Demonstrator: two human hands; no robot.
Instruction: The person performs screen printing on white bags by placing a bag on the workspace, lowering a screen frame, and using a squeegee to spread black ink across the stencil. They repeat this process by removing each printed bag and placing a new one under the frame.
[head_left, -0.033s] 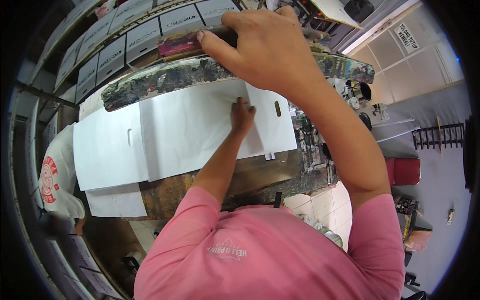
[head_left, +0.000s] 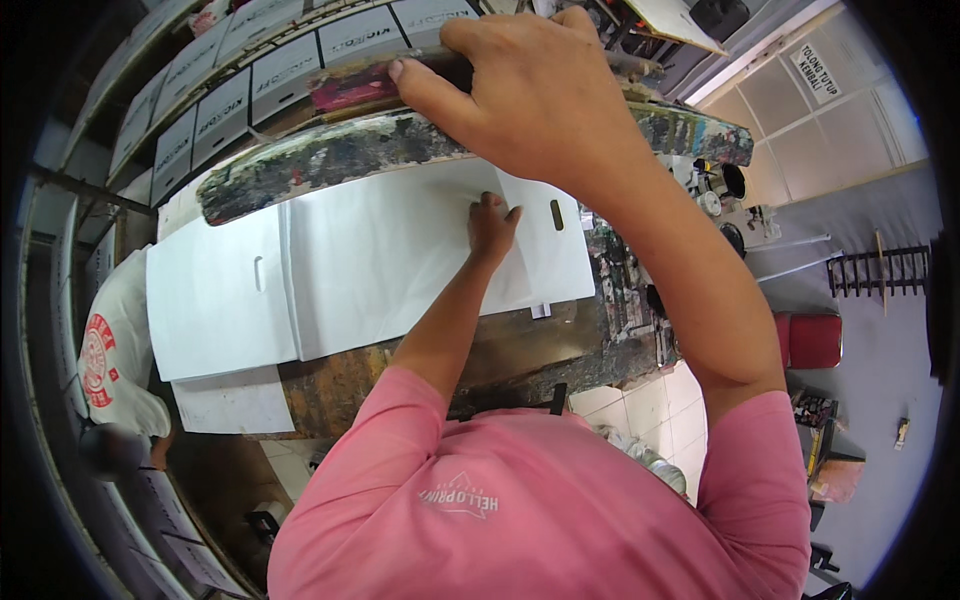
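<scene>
Gripped in my right hand point(head_left: 535, 85) is a paint-stained bar with magenta smears point(head_left: 355, 90); its thumb lies along the near side. Just below it spans a thick, paint-crusted frame edge point(head_left: 300, 170), raised above the table. My left hand point(head_left: 492, 228) rests on a flat white bag point(head_left: 380, 255), near its right part, with the thumb apart and the fingers bent; the fingertips are partly hidden. To the right of this hand the bag has a cut-out handle slot. Another white bag or sheet point(head_left: 215, 300) with a slot lies at the left.
The stained work table point(head_left: 530, 350) shows along the near side. Printed white bags point(head_left: 285, 75) lie in rows on racks at the far left. A person in a white shirt point(head_left: 120, 340) is at the left edge. Cans point(head_left: 722, 182) stand to the right, and a red chair point(head_left: 812, 340) beyond.
My left hand has shifted slightly to the right over the white bag. The raised frame and my right hand have barely moved.
</scene>
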